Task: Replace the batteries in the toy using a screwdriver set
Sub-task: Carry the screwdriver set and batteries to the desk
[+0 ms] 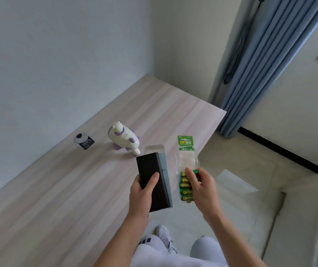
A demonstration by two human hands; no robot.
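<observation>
A white and purple toy animal (123, 138) lies on its side on the pale wooden table (62, 189). My left hand (141, 197) grips a long black box (152, 180), the screwdriver set, partly slid out of its grey sleeve (164, 162). Right of it lies a clear pack with a green header (185, 143), holding several green batteries (185, 187). My right hand (202, 186) rests on the pack's battery end, fingers curled over the top batteries.
A small black and white card or sticker (84, 141) lies left of the toy near the wall. The table's right edge (210, 143) runs just past the battery pack. Blue curtains (269, 62) hang beyond it. My legs and a shoe show below.
</observation>
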